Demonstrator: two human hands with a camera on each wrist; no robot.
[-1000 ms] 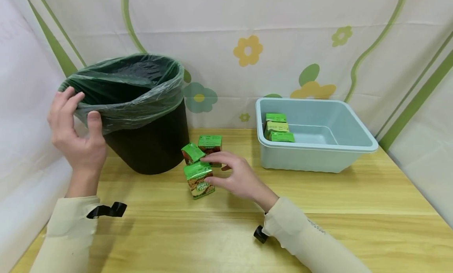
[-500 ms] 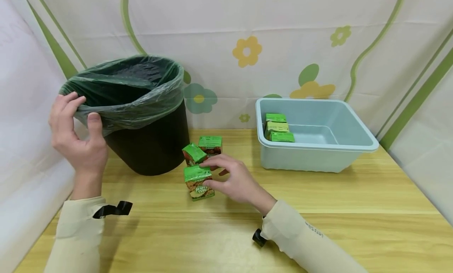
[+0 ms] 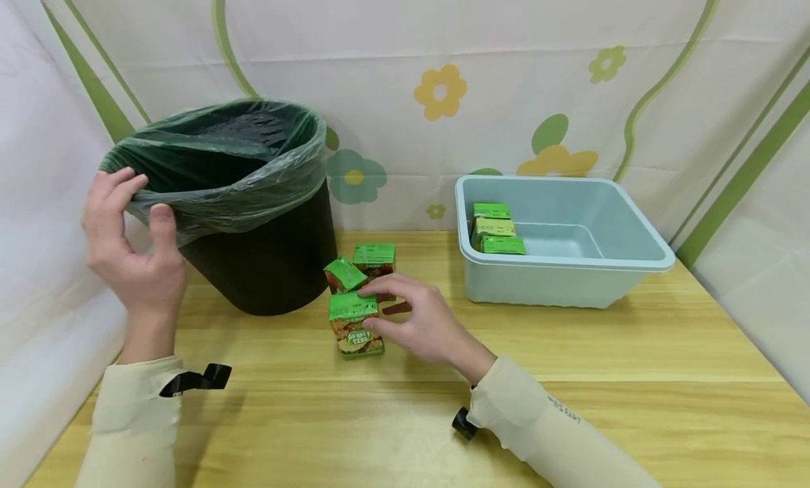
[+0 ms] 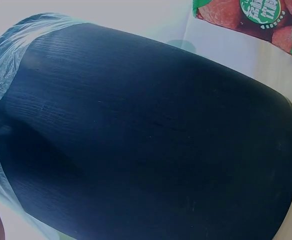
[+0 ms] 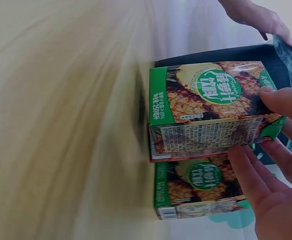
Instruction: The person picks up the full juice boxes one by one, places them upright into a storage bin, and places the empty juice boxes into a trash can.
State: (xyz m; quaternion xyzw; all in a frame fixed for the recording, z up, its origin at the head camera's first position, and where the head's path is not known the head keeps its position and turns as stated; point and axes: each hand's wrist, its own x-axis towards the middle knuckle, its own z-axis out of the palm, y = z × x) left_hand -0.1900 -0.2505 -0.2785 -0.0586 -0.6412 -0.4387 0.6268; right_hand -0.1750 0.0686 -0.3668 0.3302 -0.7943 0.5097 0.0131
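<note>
In the head view, my left hand (image 3: 133, 249) grips the rim of a black trash bin (image 3: 266, 263), thumb outside and fingers over the edge. A green-tinted bin liner (image 3: 253, 207) is folded over that rim. The bin leans toward the left hand. My right hand (image 3: 424, 316) pinches the front juice box (image 3: 354, 326), which has a green top and pineapple pictures. The right wrist view shows thumb and fingers on opposite sides of this juice box (image 5: 213, 95). Two more juice boxes stand just behind it, one with a tilted-looking top (image 3: 345, 273), the other squarer (image 3: 375, 256).
A light blue plastic tub (image 3: 569, 284) stands on the right of the wooden table (image 3: 411, 418). Three juice boxes (image 3: 503, 245) line its left inner wall. A white cloth with printed flowers (image 3: 506, 73) hangs behind the table.
The front juice box has turned slightly under my right hand and stays in about the same spot. My left hand is slightly lower, still at the bin's rim.
</note>
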